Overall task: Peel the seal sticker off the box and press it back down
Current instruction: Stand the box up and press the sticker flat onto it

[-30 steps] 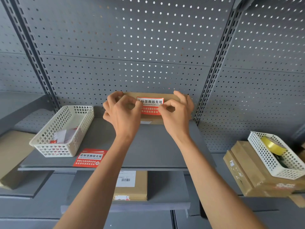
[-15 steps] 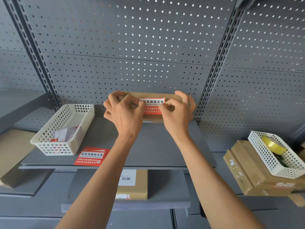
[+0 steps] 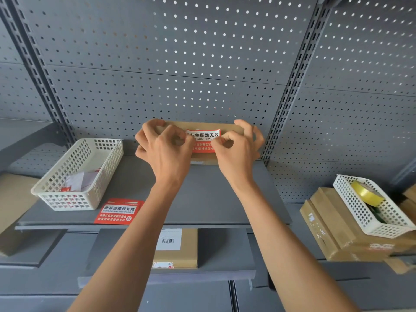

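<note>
Grey shelf [image 3: 202, 199]: left hand [image 3: 165, 149] and right hand [image 3: 236, 149] both pinch sticker [image 3: 203, 138] on box [image 3: 202, 156], peel barely begun, pressing still ahead

Grey perforated metal back panels [image 3: 202, 52] all across, divided by slotted uprights [image 3: 290, 91]. In front, a grey shelf [image 3: 213, 199] at mid height, a narrower lower shelf [image 3: 225, 251] beneath. To the left, another grey shelf [image 3: 24, 131], set higher. Daylight glinting through the panel holes, brightest near the centre. Even, soft lighting over the metal, no hard shadows.
</note>
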The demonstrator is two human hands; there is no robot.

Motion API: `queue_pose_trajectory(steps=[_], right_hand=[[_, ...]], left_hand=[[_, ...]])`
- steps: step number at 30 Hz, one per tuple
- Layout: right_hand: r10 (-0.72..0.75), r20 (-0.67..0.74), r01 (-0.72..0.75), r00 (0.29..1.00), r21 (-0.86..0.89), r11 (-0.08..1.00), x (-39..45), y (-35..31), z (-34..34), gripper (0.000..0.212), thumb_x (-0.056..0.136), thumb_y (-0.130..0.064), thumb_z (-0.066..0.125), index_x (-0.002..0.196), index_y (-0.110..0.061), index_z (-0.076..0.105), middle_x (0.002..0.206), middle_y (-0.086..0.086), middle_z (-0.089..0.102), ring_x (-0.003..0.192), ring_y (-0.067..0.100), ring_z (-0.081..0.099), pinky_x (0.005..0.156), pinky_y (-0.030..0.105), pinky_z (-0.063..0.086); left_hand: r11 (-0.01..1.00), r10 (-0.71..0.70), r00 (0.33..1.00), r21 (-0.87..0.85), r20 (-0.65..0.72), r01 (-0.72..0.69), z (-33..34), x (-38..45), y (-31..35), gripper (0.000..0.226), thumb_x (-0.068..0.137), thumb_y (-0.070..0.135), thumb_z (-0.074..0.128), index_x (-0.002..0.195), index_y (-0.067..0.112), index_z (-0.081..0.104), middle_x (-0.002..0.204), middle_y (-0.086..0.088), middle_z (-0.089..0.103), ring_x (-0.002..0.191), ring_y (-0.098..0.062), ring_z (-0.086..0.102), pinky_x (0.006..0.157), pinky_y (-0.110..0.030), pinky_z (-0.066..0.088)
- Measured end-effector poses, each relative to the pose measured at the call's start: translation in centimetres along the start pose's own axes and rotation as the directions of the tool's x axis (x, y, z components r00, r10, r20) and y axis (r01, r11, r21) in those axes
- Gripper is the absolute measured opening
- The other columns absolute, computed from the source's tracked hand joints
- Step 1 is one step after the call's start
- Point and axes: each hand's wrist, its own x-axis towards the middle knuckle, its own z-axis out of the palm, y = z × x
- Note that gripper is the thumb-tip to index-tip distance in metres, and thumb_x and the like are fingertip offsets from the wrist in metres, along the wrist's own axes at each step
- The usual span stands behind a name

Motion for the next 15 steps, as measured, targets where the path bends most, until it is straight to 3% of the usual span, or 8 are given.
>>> queue_pose_trajectory(steps=[5,15], right_hand=[[-0.002,0.010,0.002,1.000,-0.023,1.000,-0.04,-0.17,-0.07,0.023,0.079,-0.032,0.071,0.059,-0.027,0.059,0.140,-0.010,0.050,0.138,0.027,0.026,0.094,0.050,0.039],[-0.012,0.007,0.013,1.000,-0.065,0.998,0.15,0.15,0.11,0.021,0.077,-0.032,0.072,0.061,-0.020,0.064,0.138,-0.012,0.050,0.137,0.026,0.026,0.092,0.049,0.039]], left_hand=[[1.000,0.017,1.000,0.007,0.002,-0.017,0.06,-0.02,-0.10,0.014,0.077,0.038,0.065,0.068,0.029,0.061,0.122,0.009,0.046,0.125,-0.024,0.035,0.100,-0.051,0.031],[0.997,0.062,0.998,0.047,0.032,-0.063,-0.17,0.13,-0.50,0.014,0.078,0.041,0.064,0.070,0.029,0.062,0.127,0.008,0.046,0.127,-0.025,0.033,0.098,-0.048,0.031]])
